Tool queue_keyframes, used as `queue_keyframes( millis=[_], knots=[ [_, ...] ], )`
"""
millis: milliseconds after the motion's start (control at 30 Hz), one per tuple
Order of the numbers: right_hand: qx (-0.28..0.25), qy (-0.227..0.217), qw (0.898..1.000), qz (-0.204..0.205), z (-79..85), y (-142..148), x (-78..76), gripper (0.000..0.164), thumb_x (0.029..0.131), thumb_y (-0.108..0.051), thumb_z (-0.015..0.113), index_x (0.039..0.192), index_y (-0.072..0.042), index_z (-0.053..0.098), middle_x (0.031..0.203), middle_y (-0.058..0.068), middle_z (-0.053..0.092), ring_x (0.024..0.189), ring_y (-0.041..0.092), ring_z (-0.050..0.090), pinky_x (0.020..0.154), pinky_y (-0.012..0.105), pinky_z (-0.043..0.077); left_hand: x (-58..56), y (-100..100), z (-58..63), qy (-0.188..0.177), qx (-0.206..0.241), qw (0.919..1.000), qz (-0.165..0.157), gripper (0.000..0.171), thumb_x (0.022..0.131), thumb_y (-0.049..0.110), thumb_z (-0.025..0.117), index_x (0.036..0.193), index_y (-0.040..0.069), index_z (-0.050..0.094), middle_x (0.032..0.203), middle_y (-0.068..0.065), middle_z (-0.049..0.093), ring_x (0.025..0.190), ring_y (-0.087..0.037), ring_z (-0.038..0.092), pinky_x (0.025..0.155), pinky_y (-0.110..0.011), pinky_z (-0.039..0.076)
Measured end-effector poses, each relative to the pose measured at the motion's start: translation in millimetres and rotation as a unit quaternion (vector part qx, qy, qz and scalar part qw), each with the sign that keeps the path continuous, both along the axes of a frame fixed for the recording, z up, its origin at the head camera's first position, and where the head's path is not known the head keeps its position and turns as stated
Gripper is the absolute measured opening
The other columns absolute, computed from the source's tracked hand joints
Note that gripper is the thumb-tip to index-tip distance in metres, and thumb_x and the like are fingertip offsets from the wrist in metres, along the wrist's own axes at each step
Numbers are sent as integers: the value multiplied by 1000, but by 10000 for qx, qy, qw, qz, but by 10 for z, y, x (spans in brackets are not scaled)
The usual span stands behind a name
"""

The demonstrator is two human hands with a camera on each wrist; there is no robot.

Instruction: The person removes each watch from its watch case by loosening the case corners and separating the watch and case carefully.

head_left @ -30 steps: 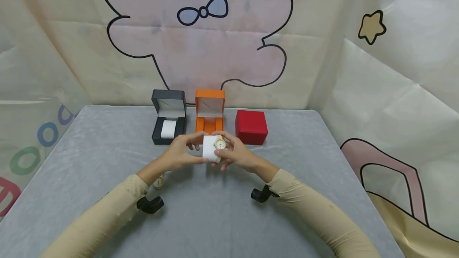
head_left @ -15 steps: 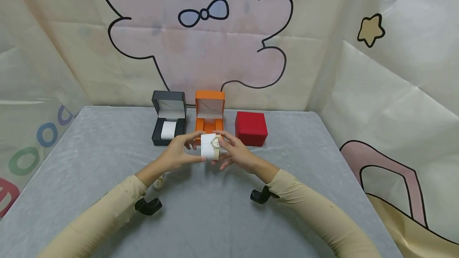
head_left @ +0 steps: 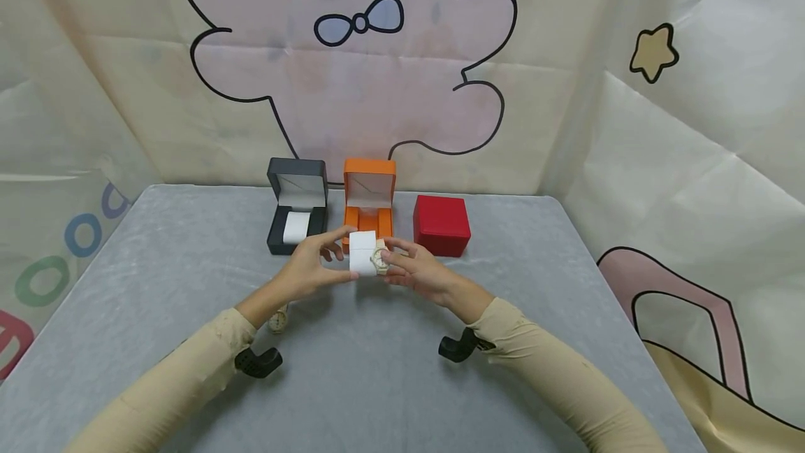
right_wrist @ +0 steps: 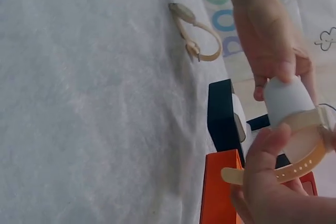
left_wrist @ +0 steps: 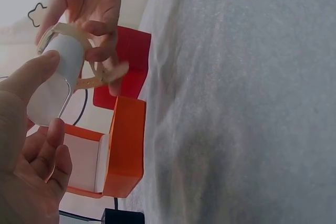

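My left hand (head_left: 311, 268) grips a white watch cushion (head_left: 361, 255) between thumb and fingers, raised above the table. A wristwatch (head_left: 380, 258) with a pale dial and cream strap (right_wrist: 299, 171) lies around the cushion's right end. My right hand (head_left: 428, 275) pinches this watch by its strap. In the right wrist view, the strap's holed tail sticks out past the fingers. A second cream-strapped watch (head_left: 278, 320) lies on the table beside my left forearm. Behind the hands, an orange watch box (head_left: 369, 180) stands with its lid up; the hands partly cover its front.
Left of the orange box stands an open dark grey box (head_left: 298, 184) holding a white cushion (head_left: 295, 228). To its right sits a shut red box (head_left: 441, 224). Grey cloth covers the table (head_left: 390, 369); a printed curtain (head_left: 547, 33) hangs behind and at the sides.
The cushion and watch have shifted slightly left and up, and been turned a little. My right thumb has moved from below the dial to beside it. The boxes stay put.
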State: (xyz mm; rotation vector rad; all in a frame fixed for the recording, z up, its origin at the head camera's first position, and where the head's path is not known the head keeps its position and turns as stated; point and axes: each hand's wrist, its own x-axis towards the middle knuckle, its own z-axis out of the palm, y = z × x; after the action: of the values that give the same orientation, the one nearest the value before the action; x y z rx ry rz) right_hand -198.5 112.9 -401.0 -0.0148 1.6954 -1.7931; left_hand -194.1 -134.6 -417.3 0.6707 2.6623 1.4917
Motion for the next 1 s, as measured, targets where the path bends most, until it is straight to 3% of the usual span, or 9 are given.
queue_keyframes(
  millis=[133,333,600,767,1000],
  knots=[
    [-172,-162,9997,115,-3,31,-14,58,106,-22,54,159,-15,32,142,11,50,105,16,66,110,42,48,0,-2,2,16,11,10000,-49,78,76,17,90,145,9,55,105,-14,69,91,-21,60,85,-45,52],
    [-337,-185,9980,505,1,71,-7,57,108,-22,49,161,-19,29,137,10,53,107,19,69,92,27,57,-7,-2,16,75,48,9999,-94,78,76,18,90,146,11,54,106,-13,69,91,-20,61,85,-47,52],
    [-400,-164,9953,867,9,100,2,59,109,-26,47,162,-22,24,130,9,57,102,19,71,87,26,58,-5,-2,36,71,41,9999,-114,78,76,18,90,145,11,54,103,-12,69,90,-20,62,83,-46,51],
    [-308,-138,9969,712,-10,99,-10,56,109,-25,44,162,-19,25,121,6,59,99,17,68,83,23,56,-7,-10,35,84,32,9999,-98,80,77,18,89,147,8,52,109,-13,69,91,-20,62,83,-46,51],
    [-404,-36,9990,206,-34,75,-30,53,108,-18,47,159,-21,33,128,2,55,97,14,59,80,22,52,-17,-18,27,43,70,9999,-122,82,78,17,89,149,7,49,120,-14,67,91,-20,62,83,-41,51]
  ],
)
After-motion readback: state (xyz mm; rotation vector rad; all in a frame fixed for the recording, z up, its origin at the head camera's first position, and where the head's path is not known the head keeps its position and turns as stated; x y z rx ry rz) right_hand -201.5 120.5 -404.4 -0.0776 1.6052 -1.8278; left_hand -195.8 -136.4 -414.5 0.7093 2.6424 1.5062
